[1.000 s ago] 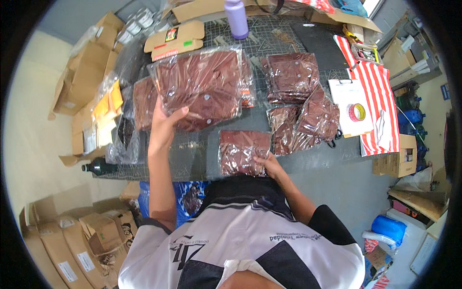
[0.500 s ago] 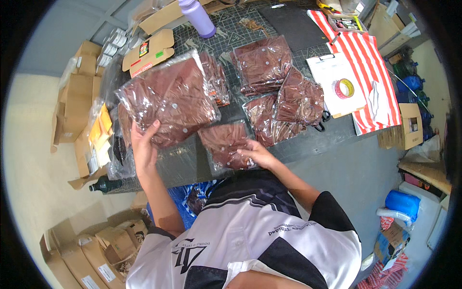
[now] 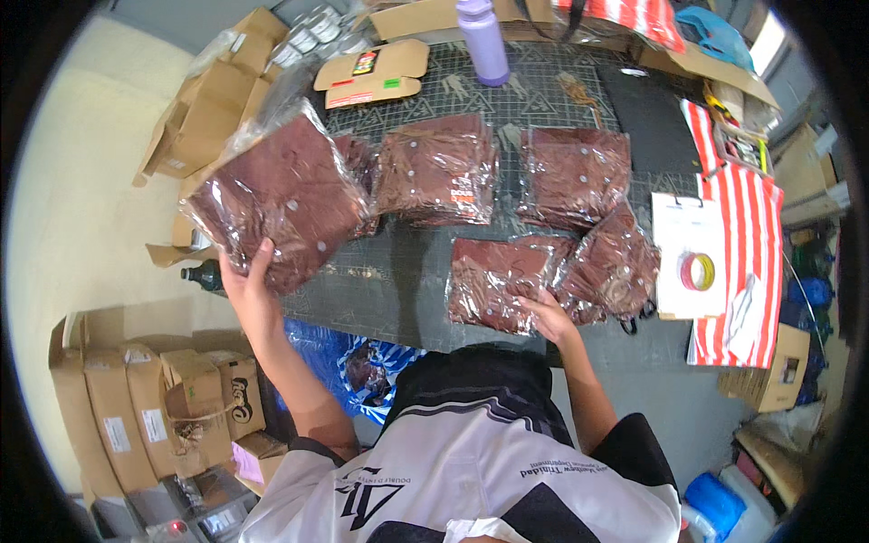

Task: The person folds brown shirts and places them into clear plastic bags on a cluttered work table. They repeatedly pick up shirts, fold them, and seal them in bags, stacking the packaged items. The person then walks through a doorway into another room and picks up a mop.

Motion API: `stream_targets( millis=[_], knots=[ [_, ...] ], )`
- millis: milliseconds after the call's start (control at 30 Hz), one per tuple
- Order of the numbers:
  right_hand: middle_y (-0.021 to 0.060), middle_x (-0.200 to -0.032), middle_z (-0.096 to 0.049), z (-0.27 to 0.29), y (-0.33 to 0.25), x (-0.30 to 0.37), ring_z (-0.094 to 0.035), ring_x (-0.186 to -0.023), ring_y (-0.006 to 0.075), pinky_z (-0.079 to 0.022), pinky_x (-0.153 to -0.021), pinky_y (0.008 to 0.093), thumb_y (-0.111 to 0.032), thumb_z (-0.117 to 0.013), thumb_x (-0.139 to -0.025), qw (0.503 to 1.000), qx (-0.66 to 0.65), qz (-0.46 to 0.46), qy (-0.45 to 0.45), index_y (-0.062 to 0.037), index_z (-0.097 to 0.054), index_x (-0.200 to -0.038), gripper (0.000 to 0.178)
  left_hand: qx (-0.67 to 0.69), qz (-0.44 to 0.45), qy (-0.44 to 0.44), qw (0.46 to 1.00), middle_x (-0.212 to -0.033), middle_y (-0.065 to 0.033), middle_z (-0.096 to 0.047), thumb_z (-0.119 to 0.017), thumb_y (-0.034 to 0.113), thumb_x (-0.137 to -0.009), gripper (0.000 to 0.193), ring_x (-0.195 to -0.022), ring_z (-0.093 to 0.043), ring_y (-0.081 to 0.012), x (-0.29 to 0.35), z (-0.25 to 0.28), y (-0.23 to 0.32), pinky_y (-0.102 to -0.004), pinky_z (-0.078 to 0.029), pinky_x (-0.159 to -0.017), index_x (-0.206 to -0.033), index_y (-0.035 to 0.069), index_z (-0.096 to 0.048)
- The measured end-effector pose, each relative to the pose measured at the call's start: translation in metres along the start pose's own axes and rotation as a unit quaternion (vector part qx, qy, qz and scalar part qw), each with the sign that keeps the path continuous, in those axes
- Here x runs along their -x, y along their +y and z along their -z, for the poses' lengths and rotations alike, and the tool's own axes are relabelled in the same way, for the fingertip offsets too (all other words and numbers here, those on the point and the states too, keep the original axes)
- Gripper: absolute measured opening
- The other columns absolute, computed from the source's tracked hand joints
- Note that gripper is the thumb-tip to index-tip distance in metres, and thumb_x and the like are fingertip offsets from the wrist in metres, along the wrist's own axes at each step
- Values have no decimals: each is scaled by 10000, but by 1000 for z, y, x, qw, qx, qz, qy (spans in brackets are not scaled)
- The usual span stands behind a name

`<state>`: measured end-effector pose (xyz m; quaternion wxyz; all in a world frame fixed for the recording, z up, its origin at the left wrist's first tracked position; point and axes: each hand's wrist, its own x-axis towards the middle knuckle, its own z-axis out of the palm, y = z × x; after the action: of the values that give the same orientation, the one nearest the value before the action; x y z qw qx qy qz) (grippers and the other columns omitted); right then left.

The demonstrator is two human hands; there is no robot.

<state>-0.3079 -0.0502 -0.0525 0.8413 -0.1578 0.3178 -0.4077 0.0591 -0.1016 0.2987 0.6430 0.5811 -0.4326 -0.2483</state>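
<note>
My left hand point(image 3: 249, 281) grips the lower edge of a large clear plastic bag of folded brown clothing point(image 3: 285, 195), raised and tilted at the table's left. My right hand point(image 3: 548, 317) holds a smaller bagged brown garment point(image 3: 493, 279) by its right part, thumb on top. That one lies against or just over other bagged garments point(image 3: 615, 267) at the right; whether it rests on them I cannot tell. Two piles of similar bags, a middle stack point(image 3: 434, 172) and a right stack point(image 3: 575, 172), sit farther back. Another bag point(image 3: 358, 163) is partly hidden behind the large one.
A purple bottle point(image 3: 484, 45) and an opened cardboard box point(image 3: 380, 68) stand at the back. On the right are a clipboard point(image 3: 674, 226), a tape roll point(image 3: 697, 270) and red-striped cloth point(image 3: 756, 244). Cartons point(image 3: 149, 407) and a dark bottle point(image 3: 204, 274) are at left.
My left hand has carried the large bag leftward, uncovering the middle stack. My right hand has brought the smaller bag to the right-hand pile. The head view has shifted too.
</note>
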Motion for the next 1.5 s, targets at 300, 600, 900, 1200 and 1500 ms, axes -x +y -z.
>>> stream_targets(
  millis=[300, 600, 900, 1200, 1500],
  knots=[
    [102, -1313, -600, 8, 1, -1, -588, -1197, 217, -504, -975, 353, -99, -620, -985, 997, -16, -50, 59, -15, -484, -1396, 441, -114, 118, 38, 986, -1291, -126, -624, -663, -36, -863, 553, -1145, -609, -204, 26, 42, -8, -348, -446, -1025, -1390, -14, -497],
    [82, -1286, -602, 9, -2, 0, -534, -1230, 223, -418, -1051, 386, -142, -638, -969, 992, -18, -68, 103, 3, -539, -1333, 405, -138, 128, 101, 977, -1235, -110, -657, -674, -34, -865, 550, -1097, -628, -185, 15, 59, -9, -324, -463, -989, -1384, -22, -495],
    [98, -1300, -591, 0, -10, 2, -541, -1242, 253, -423, -1063, 405, -151, -616, -984, 992, -8, -80, 95, -13, -526, -1347, 398, -117, 151, 64, 979, -1239, -113, -653, -674, -41, -871, 511, -1103, -621, -181, -7, 42, -31, -332, -452, -1000, -1357, -27, -519],
    [121, -1297, -603, -2, -11, 1, -554, -1228, 236, -450, -1040, 391, -200, -615, -993, 994, -13, -76, 79, 15, -532, -1345, 420, 30, 166, -21, 985, -1195, -121, -654, -695, -21, -851, 558, -1076, -639, -210, 2, 49, -52, -374, -510, -953, -1368, -9, -487],
    [74, -1241, -632, 7, -1, -3, -604, -1157, 187, -476, -1020, 355, -155, -658, -968, 988, -39, -95, 113, -15, -546, -1319, 395, 372, 517, -35, 770, -1211, -142, -637, -710, 151, -904, 509, -1101, -629, -300, 122, 34, -276, -398, -530, -950, -1359, 53, -504]
  ],
)
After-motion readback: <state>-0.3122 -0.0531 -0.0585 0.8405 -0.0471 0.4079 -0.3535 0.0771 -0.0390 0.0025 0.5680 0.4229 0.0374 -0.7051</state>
